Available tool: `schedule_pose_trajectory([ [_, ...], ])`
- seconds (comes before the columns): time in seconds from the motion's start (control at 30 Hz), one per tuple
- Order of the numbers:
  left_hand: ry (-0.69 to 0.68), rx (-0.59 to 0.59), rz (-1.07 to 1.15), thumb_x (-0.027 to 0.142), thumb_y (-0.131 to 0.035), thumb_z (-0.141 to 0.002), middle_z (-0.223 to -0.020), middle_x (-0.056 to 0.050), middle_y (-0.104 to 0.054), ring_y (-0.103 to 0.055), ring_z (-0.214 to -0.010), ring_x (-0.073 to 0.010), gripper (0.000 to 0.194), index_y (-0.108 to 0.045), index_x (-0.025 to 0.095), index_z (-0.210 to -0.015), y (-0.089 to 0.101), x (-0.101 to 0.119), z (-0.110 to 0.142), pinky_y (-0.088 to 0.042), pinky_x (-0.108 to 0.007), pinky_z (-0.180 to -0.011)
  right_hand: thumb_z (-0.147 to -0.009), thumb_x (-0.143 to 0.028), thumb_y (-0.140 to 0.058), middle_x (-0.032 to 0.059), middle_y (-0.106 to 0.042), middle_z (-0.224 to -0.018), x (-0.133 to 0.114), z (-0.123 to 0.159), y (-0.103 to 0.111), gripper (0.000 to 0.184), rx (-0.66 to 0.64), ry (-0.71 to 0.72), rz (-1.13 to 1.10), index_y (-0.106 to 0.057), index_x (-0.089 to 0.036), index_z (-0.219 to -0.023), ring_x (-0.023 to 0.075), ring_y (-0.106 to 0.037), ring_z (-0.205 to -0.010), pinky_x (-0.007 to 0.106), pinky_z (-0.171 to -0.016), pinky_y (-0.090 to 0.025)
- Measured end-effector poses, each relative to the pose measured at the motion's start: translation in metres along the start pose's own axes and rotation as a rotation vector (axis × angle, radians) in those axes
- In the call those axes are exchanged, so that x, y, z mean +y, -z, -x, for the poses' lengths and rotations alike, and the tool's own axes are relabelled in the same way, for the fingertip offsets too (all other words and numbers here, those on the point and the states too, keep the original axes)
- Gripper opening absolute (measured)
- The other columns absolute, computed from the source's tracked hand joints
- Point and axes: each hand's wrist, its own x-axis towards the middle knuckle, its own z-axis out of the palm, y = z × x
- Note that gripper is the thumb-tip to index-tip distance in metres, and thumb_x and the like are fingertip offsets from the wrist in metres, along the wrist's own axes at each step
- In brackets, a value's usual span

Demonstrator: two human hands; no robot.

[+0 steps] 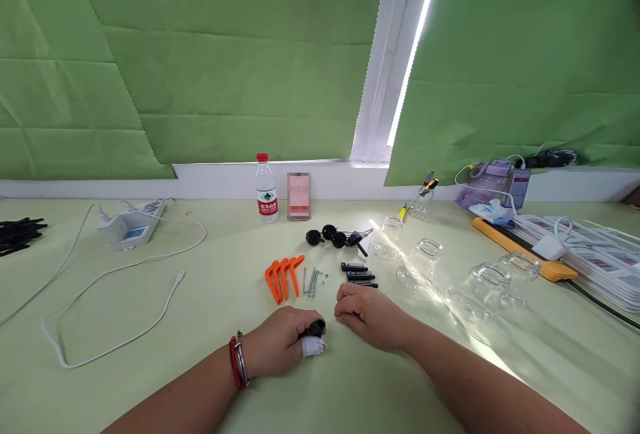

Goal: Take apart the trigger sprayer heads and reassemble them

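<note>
My left hand [287, 339] is closed around a short black cylindrical part [315, 329], one end of which shows past the thumb; white tape wraps one finger. Just right of it, my right hand [367, 314] rests low over the table with its fingers curled together, and whatever they may hold is hidden. Black parts with springs [357, 276] lie right behind the right hand. Several orange curved levers [284, 279] are lined up beyond the left hand. Beside them are metal bolts [313, 282] and tiny nuts [324, 278]. Farther back sit round black knobs with metal stems [339, 239].
Upturned clear glasses [423, 264] stand to the right, near power strips [590, 254] and an orange-black case [525, 251]. A water bottle [267, 191] and a pink-screened phone [299, 196] stand at the wall. A white cable [145, 261] loops across the left.
</note>
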Motion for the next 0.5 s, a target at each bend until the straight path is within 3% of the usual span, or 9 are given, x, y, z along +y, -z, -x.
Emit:
schedule_pose_trajectory([
  [0.2,-0.023,0.0,-0.006,0.034,-0.05,-0.084,-0.067,0.004,-0.048,-0.04,-0.059,-0.0097,0.017,-0.053,0.018,-0.08,-0.003,-0.002,0.0,-0.034,-0.019,-0.056,-0.087,-0.023,-0.05,0.0042,-0.055,-0.084,-0.019,-0.002,-0.005,0.017,0.267,0.075,-0.292,-0.067,-0.02,-0.088,0.0124,-0.053,-0.071,0.024,-0.063,-0.045],
  [0.5,-0.044,0.005,-0.019,0.036,-0.049,-0.085,-0.066,0.003,-0.049,-0.041,-0.058,-0.0103,0.018,-0.053,0.018,-0.081,-0.004,-0.003,-0.001,-0.035,-0.02,-0.056,-0.086,-0.02,-0.052,0.0038,-0.057,-0.084,-0.021,-0.002,-0.011,0.019,0.21,0.125,-0.369,-0.07,-0.023,-0.091,0.0126,-0.055,-0.073,0.024,-0.066,-0.046],
])
